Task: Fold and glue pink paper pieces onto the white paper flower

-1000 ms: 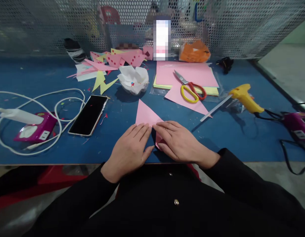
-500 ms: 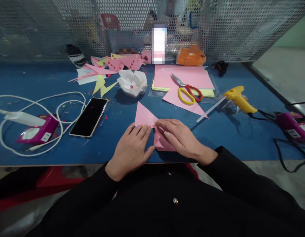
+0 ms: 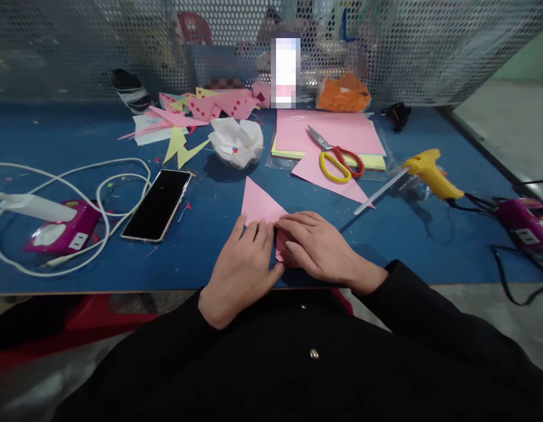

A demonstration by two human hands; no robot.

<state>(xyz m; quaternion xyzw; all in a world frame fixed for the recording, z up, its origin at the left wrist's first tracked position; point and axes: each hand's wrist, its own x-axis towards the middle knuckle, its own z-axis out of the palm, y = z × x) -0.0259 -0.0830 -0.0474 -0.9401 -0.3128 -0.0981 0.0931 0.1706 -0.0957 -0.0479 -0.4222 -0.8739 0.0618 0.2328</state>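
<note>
A folded piece of pink paper (image 3: 261, 201) lies on the blue table near its front edge, one pointed corner aimed away from me. My left hand (image 3: 243, 262) rests palm-down over its left part, fingers stretched out on the paper and thumb reaching towards the right hand. From the other side, my right hand (image 3: 317, 245) lies across the paper, its fingers extended with fingertips pressing near the middle and the thumb apart below them. Between the hands a darker folded flap (image 3: 282, 245) shows. The rest of the paper is hidden beneath my hands.
Scissors (image 3: 335, 158) lie on pink and yellow sheets (image 3: 328, 132). Right of them is a yellow glue gun (image 3: 433, 174) with its glue stick. A phone (image 3: 157, 205), a white cable (image 3: 105, 225), a purple socket block (image 3: 64, 228) and a white paper bowl (image 3: 236, 143) stand left.
The lower flap between my hands shows less pink and lies folded under the right fingers. My left hand has shifted slightly right and down; the right hand stays nearly in place.
</note>
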